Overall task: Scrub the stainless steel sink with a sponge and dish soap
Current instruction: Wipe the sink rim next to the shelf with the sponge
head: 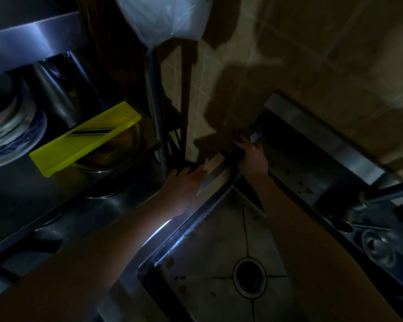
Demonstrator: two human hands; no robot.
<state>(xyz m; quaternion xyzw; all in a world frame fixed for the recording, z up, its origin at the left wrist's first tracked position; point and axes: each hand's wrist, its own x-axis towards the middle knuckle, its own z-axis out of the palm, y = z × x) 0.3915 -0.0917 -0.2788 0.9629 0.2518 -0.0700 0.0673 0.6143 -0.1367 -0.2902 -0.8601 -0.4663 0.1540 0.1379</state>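
The stainless steel sink [209, 231] fills the lower middle, with its round drain [249, 277] and brown specks of dirt on the floor and walls. My left hand [186, 180] lies with straight fingers on the sink's far left corner, touching a pale flat strip [215, 162] on the rim. My right hand [251, 156] reaches across the basin to the far corner, its fingers against a dark object [236, 135]. Deep shadow hides whether it grips that object. I can make out neither a sponge nor a soap bottle.
A yellow slicer [86, 138] lies over a glass bowl [116, 154] on the left counter, beside stacked blue-and-white plates [14, 135]. A white plastic bag [168, 17] hangs above on a pole. The tap [382, 198] stands at the right, and a tiled wall lies behind.
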